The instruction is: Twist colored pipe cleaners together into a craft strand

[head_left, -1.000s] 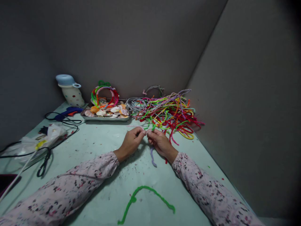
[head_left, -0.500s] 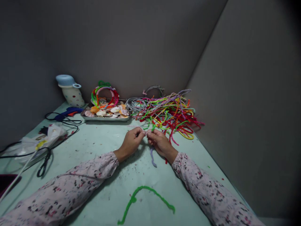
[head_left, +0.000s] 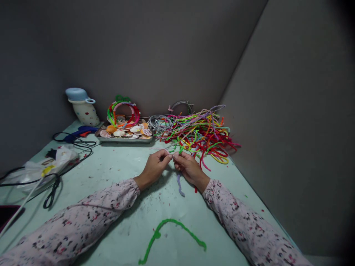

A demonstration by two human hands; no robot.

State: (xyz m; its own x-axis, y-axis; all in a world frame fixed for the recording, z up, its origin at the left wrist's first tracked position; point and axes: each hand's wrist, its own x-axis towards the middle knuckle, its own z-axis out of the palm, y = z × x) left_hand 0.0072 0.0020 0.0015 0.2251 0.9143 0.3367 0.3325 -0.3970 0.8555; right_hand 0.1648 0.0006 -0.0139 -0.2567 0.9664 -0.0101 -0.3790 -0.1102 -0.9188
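My left hand and my right hand meet fingertip to fingertip above the table, both closed in a pinch. A short green pipe cleaner sticks up from the fingers of my right hand. What the left thumb and forefinger pinch is too small to make out. Below the right palm a lavender pipe cleaner hangs or lies; its upper end is hidden by the hand. Nearer to me, a bent green pipe cleaner with a small knob on it lies on the table.
Behind my hands lies a tangled heap of coloured pipe cleaners beside coiled grey wire. A metal tray holds shells and wrapped rings. To the left are a bottle, black cables and a plastic bag.
Almost nothing differs. Both hands keep their pinch at the same spot, with at most a tiny shift of the fingertips.
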